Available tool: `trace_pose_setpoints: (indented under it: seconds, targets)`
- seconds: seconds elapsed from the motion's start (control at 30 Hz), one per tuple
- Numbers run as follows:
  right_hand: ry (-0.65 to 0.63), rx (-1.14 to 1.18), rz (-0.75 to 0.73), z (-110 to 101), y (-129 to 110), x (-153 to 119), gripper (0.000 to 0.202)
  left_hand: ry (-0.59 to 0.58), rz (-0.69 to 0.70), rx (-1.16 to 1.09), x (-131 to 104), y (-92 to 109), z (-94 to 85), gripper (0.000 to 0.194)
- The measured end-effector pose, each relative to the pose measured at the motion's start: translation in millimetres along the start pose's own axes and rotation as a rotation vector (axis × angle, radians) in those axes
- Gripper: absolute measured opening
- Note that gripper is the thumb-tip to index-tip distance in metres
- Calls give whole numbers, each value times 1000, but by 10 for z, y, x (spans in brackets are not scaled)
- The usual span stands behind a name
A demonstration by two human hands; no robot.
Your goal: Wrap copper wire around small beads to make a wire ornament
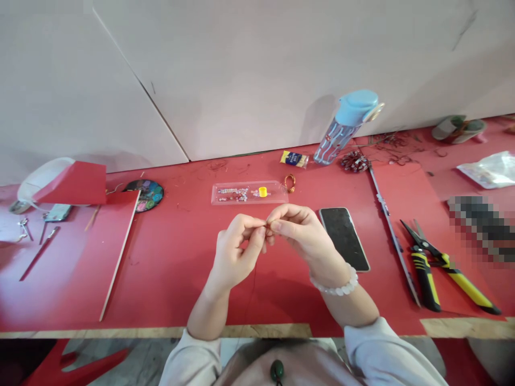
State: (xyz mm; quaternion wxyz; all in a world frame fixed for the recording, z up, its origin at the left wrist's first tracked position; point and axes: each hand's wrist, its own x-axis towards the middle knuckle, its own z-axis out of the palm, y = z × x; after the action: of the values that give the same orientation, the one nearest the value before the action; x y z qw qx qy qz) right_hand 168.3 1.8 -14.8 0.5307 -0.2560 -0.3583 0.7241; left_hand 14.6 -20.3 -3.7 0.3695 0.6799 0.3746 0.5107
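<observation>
My left hand (240, 250) and my right hand (301, 231) meet above the middle of the red table, both closed in a pinch, fingertip to fingertip. A thin dark thread (255, 273) hangs below them; the tiny spot between the fingertips is too small to make out. Just beyond lies a clear plastic tray (215, 199) with many small beads (233, 194) and a small yellow cap (263, 192) in it. A braided golden-brown loop (290, 183) rests at the tray's right end. Right of my right hand is a dark-screened phone (344, 238).
A blue-lidded bottle (346, 126) and a small yellow-blue packet (294, 158) stand near the wall. Yellow-black pruning shears (432, 260) lie right on a red board (406, 187). Another board (116, 257), a paint-stained palette (149, 194) and a red paper piece (80, 183) are left.
</observation>
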Motion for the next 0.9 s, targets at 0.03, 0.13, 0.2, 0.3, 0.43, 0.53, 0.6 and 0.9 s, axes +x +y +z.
trace_pose_setpoints:
  seconds: [0.03, 0.13, 0.2, 0.3, 0.43, 0.53, 0.6, 0.9]
  targets:
    - [-6, 18, 12, 6, 8, 4, 22, 9, 0, 3, -1, -3, -1, 7]
    - [18, -2, 1, 16, 18, -11, 22, 39, 1, 41, 5, -5, -8, 5]
    - [74, -90, -55, 11, 17, -46, 17, 60, 10, 98, 15, -3, -10, 5]
    - [137, -282, -195, 7, -2, -116, 7, 88, 31, 196, 28, 0, -5, 4]
    - [154, -635, -412, 43, -56, -181, 17, 92, 51, 243, 24, -12, 0, 3]
    - [193, -856, -527, 84, -84, -202, 16, 66, 41, 234, 11, -31, 1, 3]
    - [201, -966, -582, 100, -91, -213, 16, 53, 42, 226, 4, -42, 5, 3]
    - [75, -1225, -675, 113, -104, -261, 20, 24, 92, 238, 8, -60, -15, 9]
